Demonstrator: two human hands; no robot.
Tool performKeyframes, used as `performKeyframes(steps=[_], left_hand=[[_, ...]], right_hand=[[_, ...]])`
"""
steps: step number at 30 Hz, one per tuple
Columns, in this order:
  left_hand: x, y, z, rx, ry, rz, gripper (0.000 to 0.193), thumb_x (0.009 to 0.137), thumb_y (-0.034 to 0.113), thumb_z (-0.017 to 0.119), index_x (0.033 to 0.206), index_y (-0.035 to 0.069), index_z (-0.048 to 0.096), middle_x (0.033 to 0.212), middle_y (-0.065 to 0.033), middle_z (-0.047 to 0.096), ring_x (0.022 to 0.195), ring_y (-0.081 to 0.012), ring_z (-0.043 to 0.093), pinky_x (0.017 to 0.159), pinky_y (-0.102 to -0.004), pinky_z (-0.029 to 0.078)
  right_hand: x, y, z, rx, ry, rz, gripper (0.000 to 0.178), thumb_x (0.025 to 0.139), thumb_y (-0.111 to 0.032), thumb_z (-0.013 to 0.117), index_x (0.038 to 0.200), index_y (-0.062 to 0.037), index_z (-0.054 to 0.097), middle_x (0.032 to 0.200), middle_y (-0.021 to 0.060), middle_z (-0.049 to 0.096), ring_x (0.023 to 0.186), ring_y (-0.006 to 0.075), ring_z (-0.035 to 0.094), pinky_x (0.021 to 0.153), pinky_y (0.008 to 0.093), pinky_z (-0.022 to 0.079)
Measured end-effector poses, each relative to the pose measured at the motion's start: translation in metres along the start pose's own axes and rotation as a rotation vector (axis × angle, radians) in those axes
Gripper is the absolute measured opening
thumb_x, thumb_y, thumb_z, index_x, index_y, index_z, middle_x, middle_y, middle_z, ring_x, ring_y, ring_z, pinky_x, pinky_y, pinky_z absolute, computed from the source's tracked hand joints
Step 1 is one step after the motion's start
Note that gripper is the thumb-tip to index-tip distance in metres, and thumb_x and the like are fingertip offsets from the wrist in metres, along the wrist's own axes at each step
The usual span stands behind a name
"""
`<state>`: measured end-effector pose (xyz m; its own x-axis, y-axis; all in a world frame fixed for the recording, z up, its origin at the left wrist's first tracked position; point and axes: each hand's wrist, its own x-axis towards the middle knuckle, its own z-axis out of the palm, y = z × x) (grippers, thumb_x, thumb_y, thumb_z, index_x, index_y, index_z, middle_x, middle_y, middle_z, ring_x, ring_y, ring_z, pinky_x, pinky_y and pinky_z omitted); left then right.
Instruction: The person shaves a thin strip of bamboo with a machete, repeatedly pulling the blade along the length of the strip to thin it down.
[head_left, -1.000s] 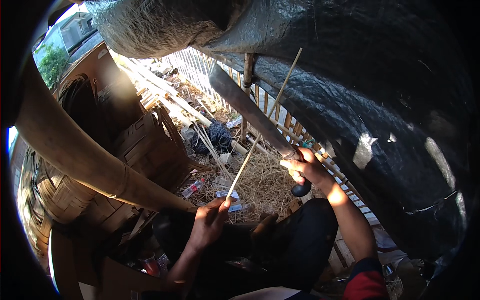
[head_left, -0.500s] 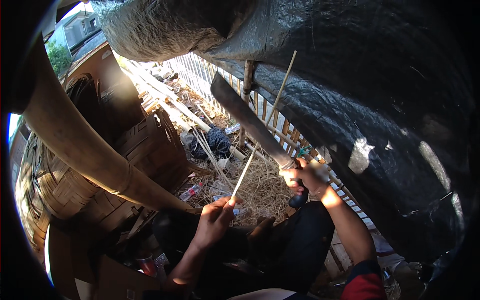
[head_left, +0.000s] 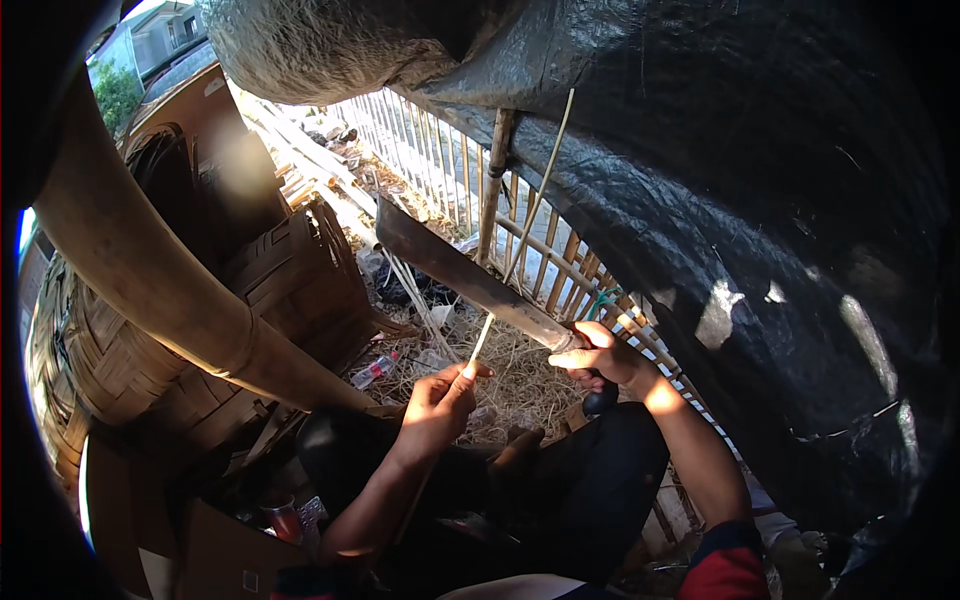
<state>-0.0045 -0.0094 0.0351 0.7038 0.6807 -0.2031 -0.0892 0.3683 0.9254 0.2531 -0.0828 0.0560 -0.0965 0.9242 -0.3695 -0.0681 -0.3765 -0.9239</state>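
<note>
Dry, straw-coloured litter (head_left: 530, 385) covers the ground beside a bamboo slat fence (head_left: 574, 266). Between thumb and curled fingers, the left hand (head_left: 437, 408) pinches a long, thin, pale bamboo strip (head_left: 547, 178), its axis running forward, far end up and slightly right. Fingers wrapped around its dark handle, the right hand (head_left: 612, 362) holds a broad, dark-bladed metal machete (head_left: 450, 268) pointing up-left, crossing before the strip. Lower left stands a red-tinged plastic cup (head_left: 284, 521), contents unclear.
</note>
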Motion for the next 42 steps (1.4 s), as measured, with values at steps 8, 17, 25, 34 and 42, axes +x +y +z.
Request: performKeyframes(steps=[8,17,25,34,42], left_hand=[[0.021,0.01,0.007,0.039,-0.097,0.017,0.031,0.101,0.028,0.048,0.111,0.002,0.061,0.059,0.0108,0.031,0.048,-0.0005,0.025,0.043,-0.0206,0.021],[0.032,0.0,-0.003,-0.019,-0.138,0.035,0.033,0.102,0.028,0.046,0.119,0.002,0.056,0.061,0.0105,0.031,0.051,-0.0003,0.025,0.044,-0.0195,0.019],[0.035,-0.01,-0.008,-0.074,-0.038,0.008,0.034,0.101,0.027,0.047,0.121,0.001,0.055,0.062,0.0098,0.032,0.052,-0.0013,0.026,0.046,-0.0201,0.02],[0.04,-0.019,-0.006,-0.101,-0.046,0.07,0.032,0.101,0.025,0.049,0.118,-0.001,0.058,0.064,0.0081,0.035,0.056,-0.0037,0.029,0.051,-0.021,0.024],[0.034,-0.009,0.0,-0.126,-0.09,0.01,0.03,0.102,0.025,0.046,0.115,0.001,0.059,0.061,0.0081,0.033,0.053,-0.0033,0.028,0.047,-0.0224,0.022]], right_hand=[[0.003,0.008,-0.013,0.207,0.115,-0.084,0.019,0.087,-0.02,0.063,0.086,-0.0042,0.053,0.051,-0.0004,0.044,0.037,0.007,0.036,0.035,0.0242,0.031],[0.014,0.01,-0.021,0.196,0.073,-0.126,0.017,0.09,-0.018,0.06,0.092,-0.0045,0.051,0.053,0.0019,0.045,0.036,0.0079,0.037,0.035,0.0248,0.031],[0.019,0.007,-0.006,-0.008,-0.017,0.067,0.021,0.087,-0.019,0.066,0.094,-0.0063,0.05,0.055,-0.0032,0.043,0.039,0.0046,0.037,0.037,0.0224,0.032],[0.017,0.005,0.0,-0.014,-0.009,0.084,0.018,0.086,-0.017,0.064,0.089,-0.0076,0.05,0.055,-0.0029,0.043,0.038,0.0045,0.038,0.035,0.0232,0.032],[0.015,0.012,-0.01,0.076,0.025,0.053,0.016,0.088,-0.016,0.062,0.089,-0.0071,0.049,0.052,-0.0025,0.043,0.037,0.0056,0.037,0.035,0.0239,0.032]])
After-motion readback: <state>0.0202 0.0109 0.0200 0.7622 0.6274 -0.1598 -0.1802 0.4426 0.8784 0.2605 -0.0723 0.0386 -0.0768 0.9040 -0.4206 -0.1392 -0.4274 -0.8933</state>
